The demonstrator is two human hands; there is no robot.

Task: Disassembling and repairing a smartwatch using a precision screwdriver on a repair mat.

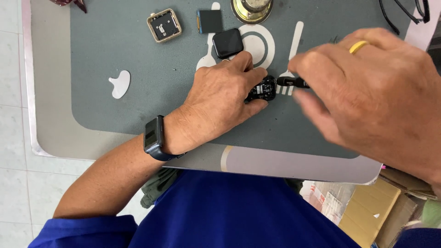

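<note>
Pinning the small black module [262, 89] between thumb and fingertips, the left hand [216, 103] holds it just ahead of itself. The right hand [367, 87] grips a thin black tool [291, 82], lying crosswise, tip touching the module's right edge.

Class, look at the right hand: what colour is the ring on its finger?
Yellow gold. The ring sits on a finger of the right hand, clearest in the head view.

Two hands are counted: left hand [220, 98] and right hand [372, 92]. One wristwatch [154, 137] is worn. On the grey mat [119, 46], four small parts are counted: gold-rimmed case [164, 25], dark panel [210, 21], black screen [228, 43], black module [262, 89] (partly covered). One black tool [290, 82] is noted.
</note>
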